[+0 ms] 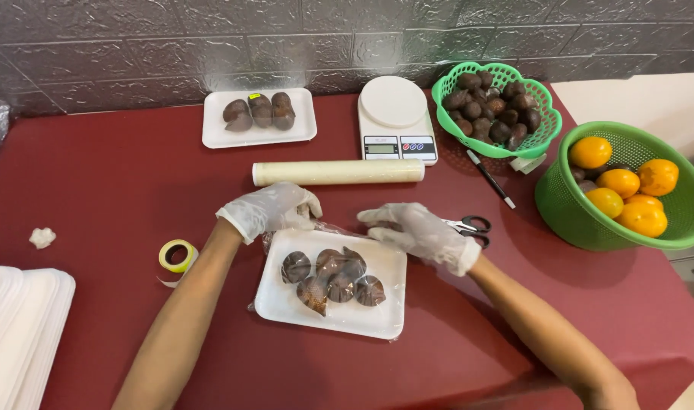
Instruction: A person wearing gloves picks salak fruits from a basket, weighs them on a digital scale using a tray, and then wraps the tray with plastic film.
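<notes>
**Thin film, loose fruit: a wrap at its weak point**

On a red tabletop (pixel 134 175), two gloved hands press clear film (pixel 328 228) over the far edge of a white tray (pixel 385 304) holding five dark brown fruits (pixel 333 277). The tray lies in front of the person, and everything else is placed around it. The left hand (pixel 271 210) is bunched on the film at the tray's far left corner, fingers curled closed on it; the right hand (pixel 415 226) lies flatter at the far right corner, fingers spread and pinning the film rather than gripping. Pulled unevenly, the film could tear or ride up, and a hard tug could tip the light tray and spill the fruit. Beyond the tray lies the film roll (pixel 338 172), close enough to be knocked rolling. Just right of the tray, scissors (pixel 472 226) sit touching the right hand, a snag risk for glove and film. Left of the tray stands a tape roll (pixel 177 256).
</notes>
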